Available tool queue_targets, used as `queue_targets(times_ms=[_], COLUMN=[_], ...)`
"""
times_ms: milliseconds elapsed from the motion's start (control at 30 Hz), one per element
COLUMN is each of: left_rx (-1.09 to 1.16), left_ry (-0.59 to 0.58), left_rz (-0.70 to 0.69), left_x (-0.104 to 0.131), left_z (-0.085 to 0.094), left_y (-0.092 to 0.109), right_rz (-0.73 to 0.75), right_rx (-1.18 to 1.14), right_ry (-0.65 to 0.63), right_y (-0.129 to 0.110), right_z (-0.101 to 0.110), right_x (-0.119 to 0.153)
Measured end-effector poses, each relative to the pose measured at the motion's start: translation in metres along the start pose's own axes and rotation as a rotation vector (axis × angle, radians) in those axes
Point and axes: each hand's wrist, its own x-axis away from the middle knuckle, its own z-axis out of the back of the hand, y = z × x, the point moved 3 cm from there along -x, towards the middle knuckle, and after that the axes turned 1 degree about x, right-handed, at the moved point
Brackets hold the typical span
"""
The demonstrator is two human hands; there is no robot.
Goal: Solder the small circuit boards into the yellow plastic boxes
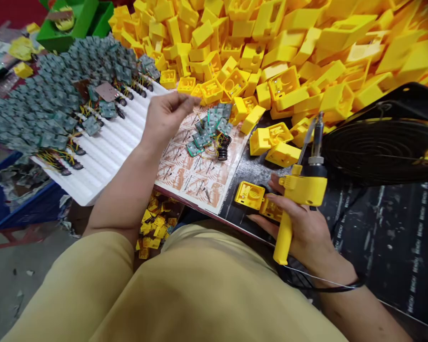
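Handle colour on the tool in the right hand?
The handle is yellow; clearest in the head view.

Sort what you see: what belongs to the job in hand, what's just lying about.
Apparently in the job:
yellow soldering gun, in the right hand
open yellow cases by its fingertips
pile of wired circuit boards

Apparently just lying about:
black fan-like grille
blue crate
green bins

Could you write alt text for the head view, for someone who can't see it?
A person's right hand holds a yellow soldering gun and touches a small case; the left hand hovers near wired circuit boards on printed paper. Yellow housings lie heaped behind.
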Motion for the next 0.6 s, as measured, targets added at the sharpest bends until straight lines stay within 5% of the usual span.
queue_targets(times_ms=[67,133,267,333,500,600], left_rx=[0.175,0.175,-0.226,-0.364,-0.327,-0.318], left_ry=[0.076,0.035,-0.378,-0.479,-0.551,-0.603], left_rz=[-0.08,-0.169,-0.482,-0.597,-0.546,-0.408], left_x=[0.005,0.017,0.062,0.085,0.103,0.099], left_z=[0.004,-0.002,-0.041,-0.057,-0.064,-0.06], left_y=[0.019,0.038,0.054,0.049,0.04,0.045], right_rz=[0.018,0.03,0.053,0.083,-0.018,0.002], right_rx=[0.013,0.042,0.096,0.116,0.129,0.028], right_ry=[-0.004,-0.013,-0.016,-0.005,0.214,0.172], right_y=[-0.005,-0.009,-0.015,-0.017,-0.019,-0.025], right_z=[0.001,0.002,0.005,0.01,0.049,0.073], right_x=[-0.005,-0.012,-0.021,-0.022,-0.014,-0.006])
